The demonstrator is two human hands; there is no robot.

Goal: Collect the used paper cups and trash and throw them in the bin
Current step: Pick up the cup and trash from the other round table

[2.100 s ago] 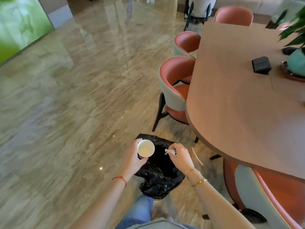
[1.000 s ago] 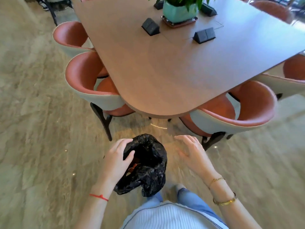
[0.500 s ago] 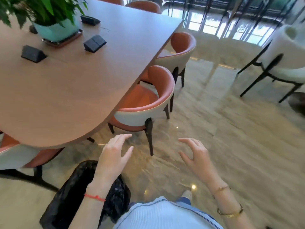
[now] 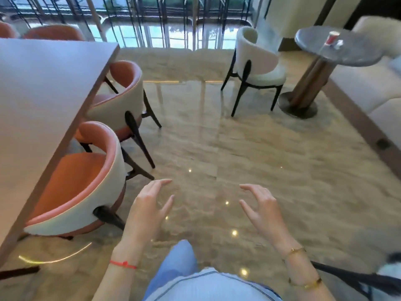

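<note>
Holding nothing, left hand (image 4: 149, 207) & right hand (image 4: 261, 208) hung w/ fingers spread. Still to collect: red paper cup (image 4: 331, 38) w/ white scrap (image 4: 338, 43) beside it, on round tabletop (image 4: 355, 55). Bin not visible.

Red paper cup (image 4: 331, 38), grey round table (image 4: 321, 51), orange-and-white chairs (image 4: 80, 187), beige veined floor (image 4: 260, 153)

Long table (image 4: 43, 94) at left with chairs (image 4: 86, 185) beside it, round table (image 4: 338, 51) far right, paper cup (image 4: 331, 38) on it
</note>
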